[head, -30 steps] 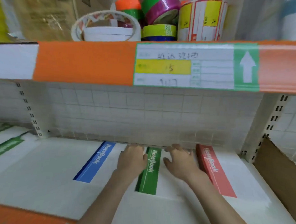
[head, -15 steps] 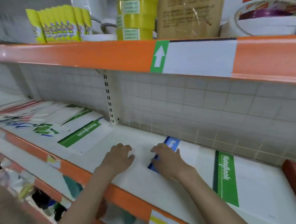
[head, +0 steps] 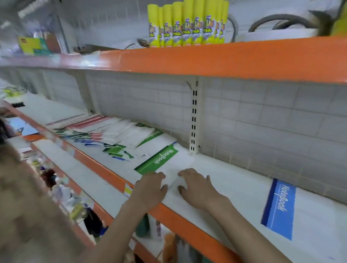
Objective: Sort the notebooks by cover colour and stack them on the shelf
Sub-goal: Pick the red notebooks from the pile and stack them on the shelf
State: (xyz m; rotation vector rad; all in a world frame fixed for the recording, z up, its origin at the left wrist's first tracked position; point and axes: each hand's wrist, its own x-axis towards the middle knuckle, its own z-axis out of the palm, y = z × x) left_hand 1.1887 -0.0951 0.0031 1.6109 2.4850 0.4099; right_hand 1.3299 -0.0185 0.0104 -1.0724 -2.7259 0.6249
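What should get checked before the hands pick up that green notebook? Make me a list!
1. Left hand on the green notebook: ok, its fingers lie on the near edge.
2. Right hand on it too: ok, resting on the white cover.
3. Firm grip on the notebook: not ok, both hands lie flat and relaxed.
4. Nothing lying on top of it: ok, the messy pile sits further left.
5. Blue notebook out of the way: ok, it lies apart, to the right.
6. Green stack ready to receive it: cannot tell, none is in view.
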